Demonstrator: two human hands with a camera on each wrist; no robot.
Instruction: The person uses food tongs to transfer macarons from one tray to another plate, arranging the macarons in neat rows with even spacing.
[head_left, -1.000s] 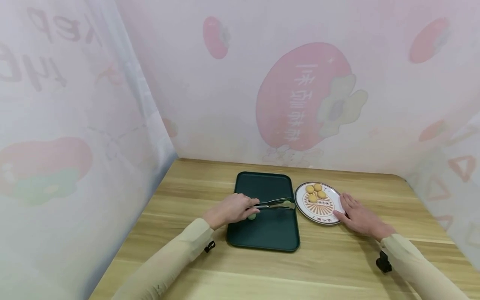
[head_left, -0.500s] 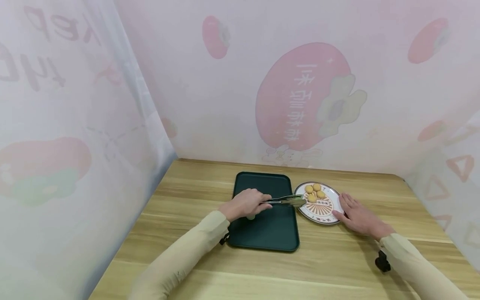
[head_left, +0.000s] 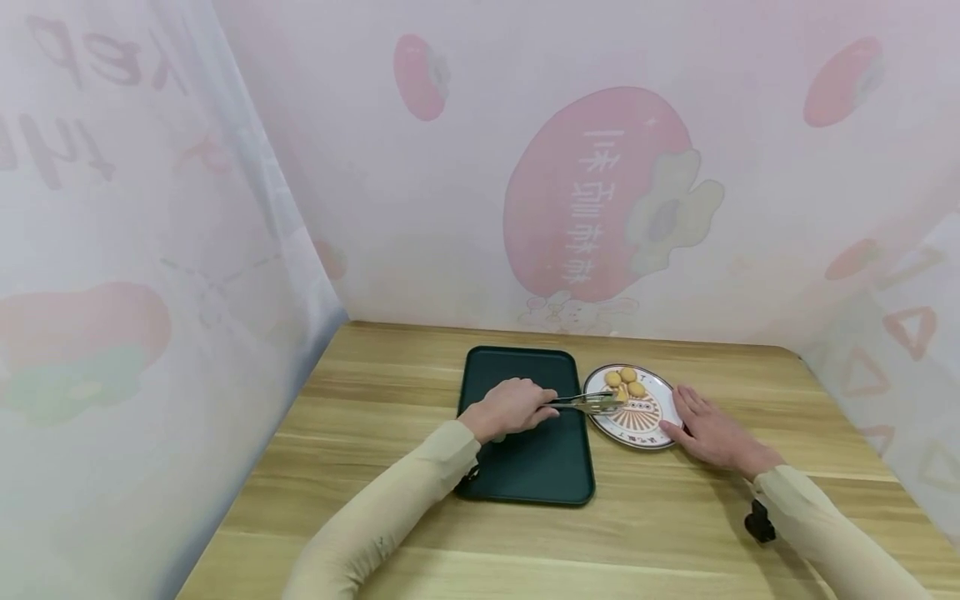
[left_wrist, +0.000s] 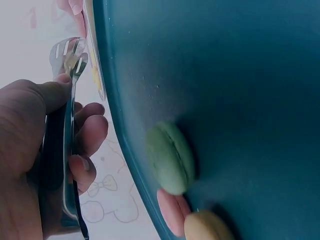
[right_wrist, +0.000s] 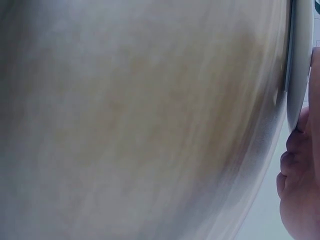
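Observation:
My left hand [head_left: 517,408] grips metal tongs [head_left: 592,404] above the dark green tray [head_left: 543,475], their tips reaching over the near-left part of a patterned white plate [head_left: 662,398]. In the left wrist view a pale yellowish thing [left_wrist: 73,61] shows between the slotted tips; I cannot tell whether they hold it. Several round golden cookies [head_left: 628,376] sit on the plate's far-left side. Fingers extended, my right hand [head_left: 712,433] rests on its right rim. On the tray lie a green macaron [left_wrist: 170,157], a pink macaron [left_wrist: 174,210] and a yellowish macaron [left_wrist: 206,227].
The tray and plate stand side by side on a wood-grain table [head_left: 390,533]. A printed curtain [head_left: 420,217] borders the table's back, and another printed curtain [head_left: 187,333] hangs along the left. Both forearms in cream sleeves reach in from the front.
My left hand has moved right with the tongs, from over the tray until their tips reach over the plate. A green thing seen at the tips earlier went with them. My right hand stays on the rim.

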